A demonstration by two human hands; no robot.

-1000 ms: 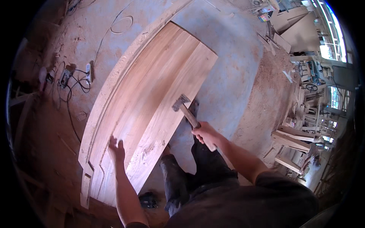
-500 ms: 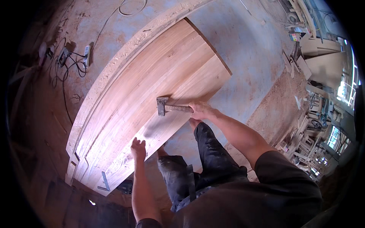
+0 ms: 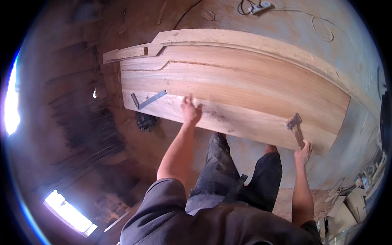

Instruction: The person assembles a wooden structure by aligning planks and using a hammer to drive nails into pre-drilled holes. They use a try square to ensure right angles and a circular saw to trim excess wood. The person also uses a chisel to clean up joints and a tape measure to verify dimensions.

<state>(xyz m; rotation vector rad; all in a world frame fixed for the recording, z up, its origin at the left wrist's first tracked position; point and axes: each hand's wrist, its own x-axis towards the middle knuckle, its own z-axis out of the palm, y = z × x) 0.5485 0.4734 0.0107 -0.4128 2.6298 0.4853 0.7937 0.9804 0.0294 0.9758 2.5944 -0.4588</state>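
Observation:
My right hand point(image 3: 303, 154) is wrapped round the wooden handle of a hammer point(image 3: 297, 130), whose dark metal head points away from me above the near right part of a wide wooden panel point(image 3: 245, 85). Over the panel's near edge, left of the middle, my left hand point(image 3: 191, 111) has its fingers apart and holds nothing. Whether it touches the wood I cannot tell. A metal carpenter's square point(image 3: 153, 99) lies on the panel to the left of that hand. Along the far side runs a long curved wooden piece point(image 3: 228, 37), with a stepped line on the panel beside its left end.
A dark object point(image 3: 145, 121) sits below the panel's near left edge. On the floor beyond lie a white power strip point(image 3: 260, 7) and a looped cable point(image 3: 322, 28). Wood offcuts point(image 3: 355, 204) are piled at the lower right. My legs stand against the panel's near side.
My view has swung left, so the panel now lies across it. My right hand has drawn the hammer toward the panel's right end, away from my left hand. The left fingers have spread.

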